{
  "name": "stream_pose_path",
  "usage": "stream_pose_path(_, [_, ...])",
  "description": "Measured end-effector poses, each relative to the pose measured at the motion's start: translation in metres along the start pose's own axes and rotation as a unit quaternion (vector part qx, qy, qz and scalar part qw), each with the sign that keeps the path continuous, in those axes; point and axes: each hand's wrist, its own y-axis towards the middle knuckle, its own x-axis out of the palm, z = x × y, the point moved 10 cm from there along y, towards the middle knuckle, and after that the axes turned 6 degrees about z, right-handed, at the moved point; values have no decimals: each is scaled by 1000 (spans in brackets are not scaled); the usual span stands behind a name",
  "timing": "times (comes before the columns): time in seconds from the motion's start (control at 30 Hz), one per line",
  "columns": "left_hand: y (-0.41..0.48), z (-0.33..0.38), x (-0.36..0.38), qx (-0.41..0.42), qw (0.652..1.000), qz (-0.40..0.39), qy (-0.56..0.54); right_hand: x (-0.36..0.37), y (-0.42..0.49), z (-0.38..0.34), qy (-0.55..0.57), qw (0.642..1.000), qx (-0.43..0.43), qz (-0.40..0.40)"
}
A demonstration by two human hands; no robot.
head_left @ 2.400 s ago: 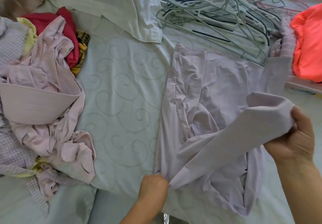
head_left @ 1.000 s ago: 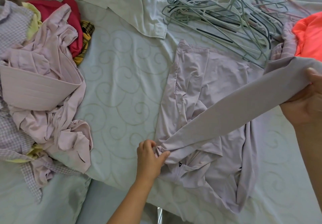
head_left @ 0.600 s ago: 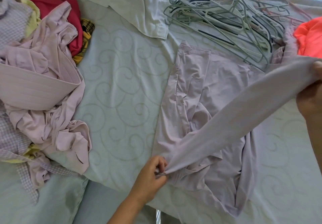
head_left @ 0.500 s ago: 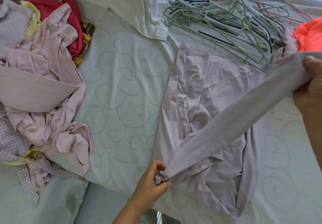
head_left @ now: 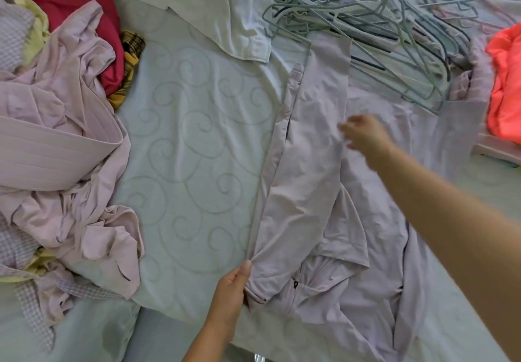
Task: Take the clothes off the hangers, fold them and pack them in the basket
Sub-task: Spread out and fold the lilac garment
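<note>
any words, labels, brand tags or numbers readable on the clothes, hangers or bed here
None: no text can be read anywhere in the view.
The lilac shirt carries a small dark mark near its lower front, too small to tell whether it is a tag or a button.
The white shirt, the hangers and the patterned bed cover show no lettering.

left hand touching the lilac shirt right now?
Touching. In the head view the left hand grips the lilac shirt at its near edge, fingers tucked under the bunched fabric, thumb along the fold.
</note>
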Motion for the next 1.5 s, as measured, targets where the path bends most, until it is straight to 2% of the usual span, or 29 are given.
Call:
stream_pose_path(0.1, [-4,-3,-4,19,1000,11,-20,14,-51,49,-26,999,-9,25])
stream_pose_path(0.23, [-13,-4,-13,77,997,30,7,21,-103,89,-49,999,5,22])
stream_pose_path(0.27, [-17,-1,-12,95,995,24,23,19,-111,86,-61,997,-28,39])
stream_pose_path(0.33, [-22,2,-13,133,988,28,73,16,-127,67,-130,974,-161,88])
stream_pose_path(0.43, [-20,13,-32,207,959,109,158,46,-152,58,-277,902,-322,75])
stream_pose_path(0.47, [-23,25,-35,255,933,149,204,60,-155,64,-318,883,-340,50])
stream_pose_path(0.53, [-40,63,-11,385,844,182,326,77,-154,84,-382,864,-328,12])
stream_pose_path(0.6, [-57,83,43,513,729,127,435,82,-149,93,-407,857,-315,8])
stream_pose_path(0.63, [-59,86,69,540,690,88,475,84,-147,95,-410,859,-308,4])
stream_pose_path(0.73, [-20,74,101,515,619,24,593,84,-147,88,-373,875,-309,-5])
stream_pose_path(0.83, [16,58,91,477,555,7,681,53,-152,84,-257,912,-318,28])
stream_pose_path(0.87, [17,58,90,470,551,9,689,31,-152,92,-206,934,-285,59])
stream_pose_path(0.93, [5,77,100,466,569,23,677,-15,-159,126,-114,967,-187,133])
stream_pose_path(1.0, [-15,106,129,513,593,38,620,-50,-176,163,-56,972,-120,195])
stream_pose_path(1.07, [-25,130,178,525,642,-34,557,-70,-193,190,-41,971,-79,224])
stream_pose_path(1.13, [-18,147,240,491,671,-112,545,-88,-209,212,-38,963,-33,264])
stream_pose_path(1.2, [-9,166,304,484,662,-137,555,-104,-225,240,-41,947,41,315])
stream_pose_path(1.27, [1,186,358,484,661,-134,557,-108,-240,277,-2,932,143,333])
stream_pose_path(1.37, [25,207,413,469,658,-118,577,-94,-253,315,166,908,250,291])
stream_pose_path(1.43, [37,211,441,460,653,-131,588,-79,-253,328,238,902,279,225])
stream_pose_path(1.47, [40,208,454,467,628,-139,607,-73,-251,330,259,904,278,196])
stream_pose_path(1.5, [40,203,465,482,588,-140,634,-70,-250,330,275,905,275,170])
